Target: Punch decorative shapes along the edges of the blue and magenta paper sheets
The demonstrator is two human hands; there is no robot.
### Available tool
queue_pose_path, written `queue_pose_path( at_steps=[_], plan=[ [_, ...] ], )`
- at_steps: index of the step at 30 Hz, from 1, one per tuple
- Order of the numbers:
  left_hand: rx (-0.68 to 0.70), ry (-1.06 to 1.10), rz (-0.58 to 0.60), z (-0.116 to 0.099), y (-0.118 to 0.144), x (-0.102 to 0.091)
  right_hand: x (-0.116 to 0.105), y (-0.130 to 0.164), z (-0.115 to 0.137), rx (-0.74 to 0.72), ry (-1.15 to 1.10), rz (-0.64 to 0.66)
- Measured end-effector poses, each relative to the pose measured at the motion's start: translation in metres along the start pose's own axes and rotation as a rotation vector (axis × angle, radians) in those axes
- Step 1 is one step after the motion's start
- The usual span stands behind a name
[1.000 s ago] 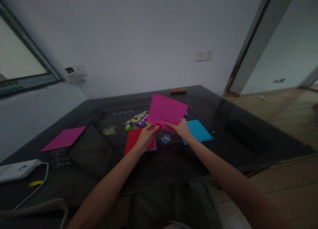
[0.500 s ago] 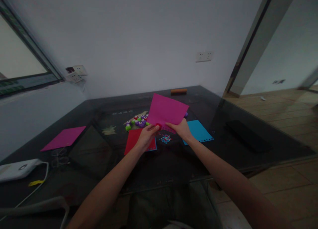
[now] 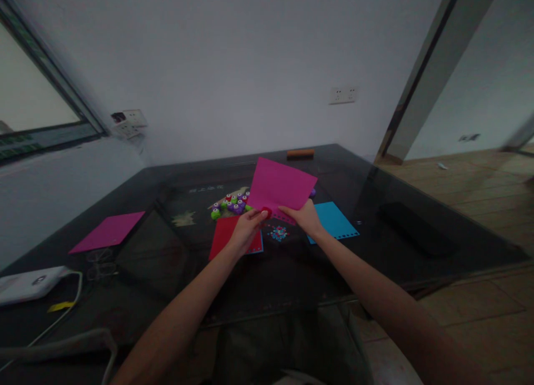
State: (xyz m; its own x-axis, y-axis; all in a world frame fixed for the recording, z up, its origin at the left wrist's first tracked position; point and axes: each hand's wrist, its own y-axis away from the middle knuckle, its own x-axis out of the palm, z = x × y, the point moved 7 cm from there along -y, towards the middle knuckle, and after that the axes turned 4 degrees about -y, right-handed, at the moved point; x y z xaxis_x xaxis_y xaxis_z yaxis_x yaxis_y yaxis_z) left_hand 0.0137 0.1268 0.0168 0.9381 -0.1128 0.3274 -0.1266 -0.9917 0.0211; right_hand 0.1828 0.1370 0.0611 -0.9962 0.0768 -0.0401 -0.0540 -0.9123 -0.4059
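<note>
My left hand [image 3: 249, 225] is closed around a small red craft paper punch [image 3: 266, 213], its thumb on top. The punch sits at the lower left edge of a magenta sheet of paper [image 3: 282, 183]. My right hand [image 3: 306, 215] pinches the sheet's lower right part, holding it tilted above the table. Punched holes run along the sheet's near edge, partly hidden by the fingers. Below lies a small pile of punched paper bits [image 3: 278, 233], pink and blue. A red sheet [image 3: 224, 236] lies under my left hand, with a blue edge showing beneath it.
Several purple, green and red punches [image 3: 236, 203] cluster behind my left hand. To the right lie a blue sheet [image 3: 335, 221] with holes and a black case [image 3: 413, 229]. Leftward are another magenta sheet [image 3: 108, 232], glasses [image 3: 100, 264] and a white corded device [image 3: 33, 285]. An orange-brown roll [image 3: 300, 153] lies at the back.
</note>
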Motion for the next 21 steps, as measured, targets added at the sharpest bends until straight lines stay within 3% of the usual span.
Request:
queue_pose_path(
  at_steps=[21],
  plan=[
    [0.007,-0.056,-0.004,-0.0007,0.0015,-0.0001,0.0005,0.0018,0.0009,0.005,-0.026,-0.01]
  ],
)
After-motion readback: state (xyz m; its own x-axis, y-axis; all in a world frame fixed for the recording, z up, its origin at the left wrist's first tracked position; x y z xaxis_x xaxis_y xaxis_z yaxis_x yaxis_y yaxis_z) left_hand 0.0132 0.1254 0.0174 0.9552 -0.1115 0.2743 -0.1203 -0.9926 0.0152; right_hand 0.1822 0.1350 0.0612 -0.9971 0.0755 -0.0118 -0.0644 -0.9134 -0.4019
